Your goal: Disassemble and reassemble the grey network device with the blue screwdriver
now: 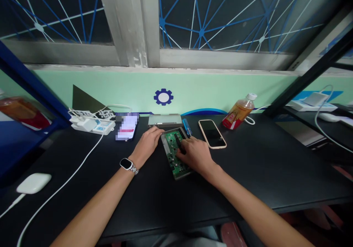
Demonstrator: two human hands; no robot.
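A green circuit board [171, 147] in a grey metal frame lies slightly turned on the black table. At its upper left corner is my left hand [149, 142], fingers pressed together on the frame's edge. My right hand [196, 154] rests over the board's right side, fingers bent and closed. A small dark piece [178, 142] shows by those fingertips; whether it is held or part of the board I cannot tell. Just beyond the board lie a blue-handled screwdriver [186, 126] and a flat grey metal panel [165, 120].
A phone in a pale case [212, 133] and a tilted drink bottle [239, 111] are to the right. Left are a lit phone [127, 126], a white power strip [95, 125] with cables, and a white charger [34, 183]. The green wall [132, 81] stands behind.
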